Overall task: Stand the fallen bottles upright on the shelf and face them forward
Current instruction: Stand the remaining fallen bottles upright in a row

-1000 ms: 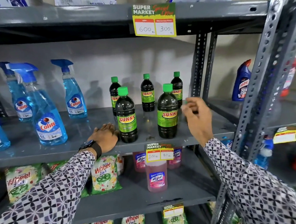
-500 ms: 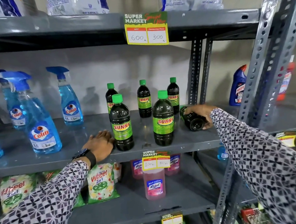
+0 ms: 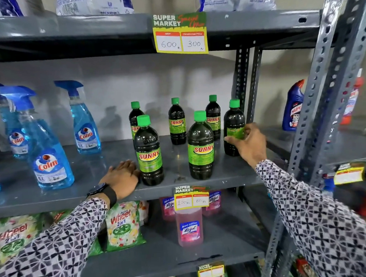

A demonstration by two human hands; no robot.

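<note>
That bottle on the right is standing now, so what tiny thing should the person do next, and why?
Probably twist the held bottle until its label faces out. It stands upright in the right hand, but no SUNNY name shows on its green label, unlike the two front bottles. The left hand rests flat on the shelf.

Glossy dark plastic bottles (image 3: 200,145) with shiny paper labels are standing on a smooth, matt grey painted metal shelf (image 3: 53,199), faintly reflecting them.
</note>
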